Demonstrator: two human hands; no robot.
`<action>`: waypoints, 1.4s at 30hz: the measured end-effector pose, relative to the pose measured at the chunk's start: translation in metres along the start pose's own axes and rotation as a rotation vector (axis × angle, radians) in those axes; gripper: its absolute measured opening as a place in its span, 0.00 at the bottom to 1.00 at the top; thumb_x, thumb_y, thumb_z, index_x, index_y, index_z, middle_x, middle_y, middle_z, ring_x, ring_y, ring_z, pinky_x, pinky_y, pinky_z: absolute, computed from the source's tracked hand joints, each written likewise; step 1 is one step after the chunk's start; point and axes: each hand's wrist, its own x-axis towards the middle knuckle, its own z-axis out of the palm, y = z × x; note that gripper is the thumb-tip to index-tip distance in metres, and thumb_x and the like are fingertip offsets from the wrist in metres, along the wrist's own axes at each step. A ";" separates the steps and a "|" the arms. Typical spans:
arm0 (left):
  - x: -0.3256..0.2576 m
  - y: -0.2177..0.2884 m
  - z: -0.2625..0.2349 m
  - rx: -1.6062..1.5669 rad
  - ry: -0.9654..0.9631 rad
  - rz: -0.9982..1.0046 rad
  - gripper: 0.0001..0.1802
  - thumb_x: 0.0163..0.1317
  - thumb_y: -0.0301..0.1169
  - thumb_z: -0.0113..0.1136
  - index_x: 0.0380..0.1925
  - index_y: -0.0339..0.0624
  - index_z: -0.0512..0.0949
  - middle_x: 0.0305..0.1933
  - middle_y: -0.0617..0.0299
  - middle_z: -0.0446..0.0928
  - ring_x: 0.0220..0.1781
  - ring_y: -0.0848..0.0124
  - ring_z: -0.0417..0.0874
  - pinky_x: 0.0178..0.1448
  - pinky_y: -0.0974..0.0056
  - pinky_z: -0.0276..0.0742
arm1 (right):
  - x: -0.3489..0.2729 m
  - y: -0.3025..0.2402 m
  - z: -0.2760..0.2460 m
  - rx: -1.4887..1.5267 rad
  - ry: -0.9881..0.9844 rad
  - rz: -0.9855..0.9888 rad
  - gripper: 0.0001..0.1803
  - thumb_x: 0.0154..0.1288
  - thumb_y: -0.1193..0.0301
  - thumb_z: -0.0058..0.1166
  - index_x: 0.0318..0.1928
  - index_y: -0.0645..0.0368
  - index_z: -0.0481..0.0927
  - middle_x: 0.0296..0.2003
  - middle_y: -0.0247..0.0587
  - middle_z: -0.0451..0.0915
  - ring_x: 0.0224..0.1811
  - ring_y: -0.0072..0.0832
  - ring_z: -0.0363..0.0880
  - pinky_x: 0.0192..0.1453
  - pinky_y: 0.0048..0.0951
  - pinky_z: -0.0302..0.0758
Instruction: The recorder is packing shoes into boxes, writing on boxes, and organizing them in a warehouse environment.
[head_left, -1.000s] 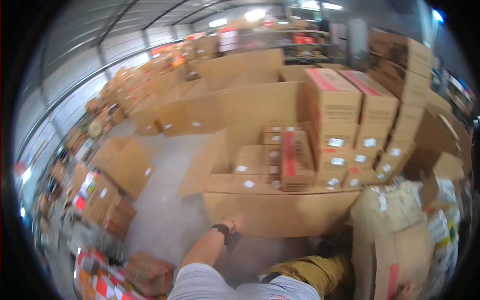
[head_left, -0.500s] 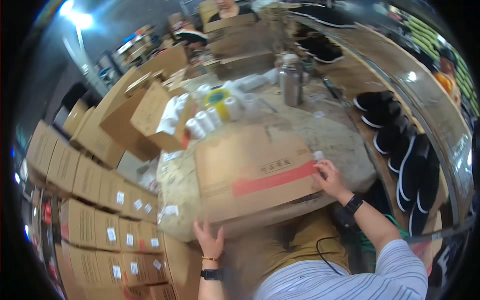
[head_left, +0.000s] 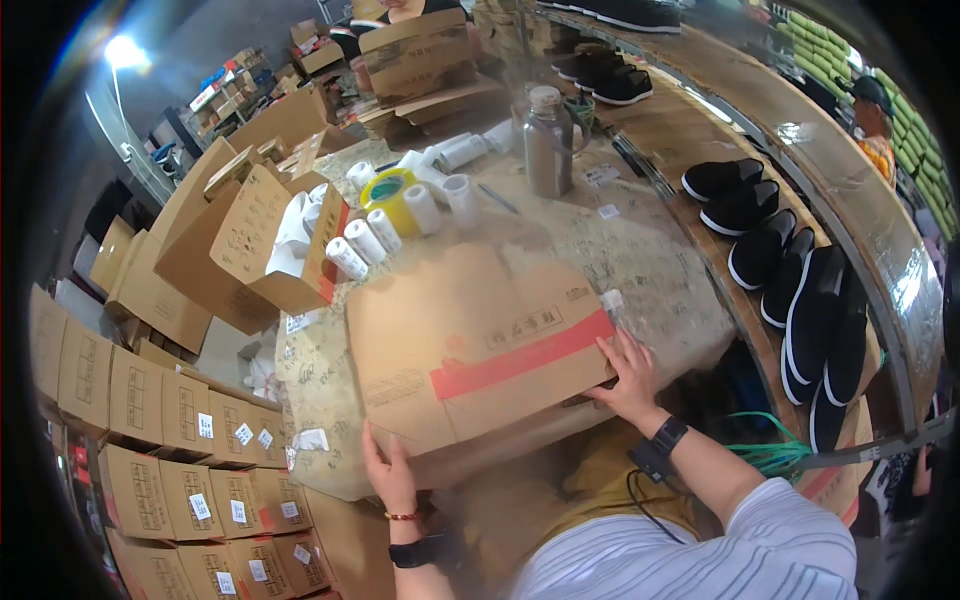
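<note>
In front of me on the worktable lies a flattened cardboard box (head_left: 490, 310), brown with a red stripe and dark print. My left hand (head_left: 390, 482) is at its near left corner, the corner between thumb and fingers. At the right end, my right hand (head_left: 630, 382) grips the edge, fingers on top and thumb by the near edge. Beyond the box are white paper rolls (head_left: 362, 240) and a yellow roll of tape (head_left: 390, 197). Left of them, an open carton (head_left: 285, 235) holds more white rolls.
Stacked cartons (head_left: 150, 400) with white labels fill the left. Black shoes (head_left: 810, 310) line a wooden rack at right. A bottle (head_left: 548, 145) and pen (head_left: 497, 197) lie farther back on the worktable (head_left: 640, 260). A person (head_left: 415, 10) is behind another box across from me.
My view has shifted. My left hand has come up to the flattened box's near left corner, its fingers less spread. My right hand's hold has spread around the right end.
</note>
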 end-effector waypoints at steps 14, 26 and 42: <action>0.028 -0.005 -0.021 -0.098 -0.018 0.104 0.27 0.62 0.27 0.52 0.61 0.28 0.62 0.60 0.52 0.68 0.62 0.62 0.69 0.64 0.60 0.65 | 0.036 -0.072 -0.057 0.455 0.053 -0.359 0.31 0.54 0.84 0.52 0.61 0.52 0.71 0.57 0.44 0.73 0.61 0.40 0.71 0.64 0.40 0.68; 0.144 0.093 -0.004 -0.517 -0.314 0.083 0.24 0.67 0.37 0.44 0.60 0.37 0.65 0.56 0.57 0.71 0.58 0.67 0.72 0.60 0.64 0.68 | 0.127 -0.154 -0.136 0.527 0.272 -0.643 0.19 0.55 0.73 0.57 0.50 0.55 0.77 0.43 0.41 0.79 0.53 0.39 0.74 0.59 0.41 0.67; 0.131 0.133 0.046 0.274 -0.217 0.339 0.54 0.35 0.18 0.70 0.66 0.37 0.51 0.61 0.50 0.64 0.63 0.59 0.67 0.68 0.60 0.62 | 0.217 -0.054 -0.057 0.674 0.467 -0.207 0.06 0.61 0.73 0.51 0.38 0.62 0.75 0.42 0.48 0.78 0.48 0.47 0.74 0.55 0.44 0.67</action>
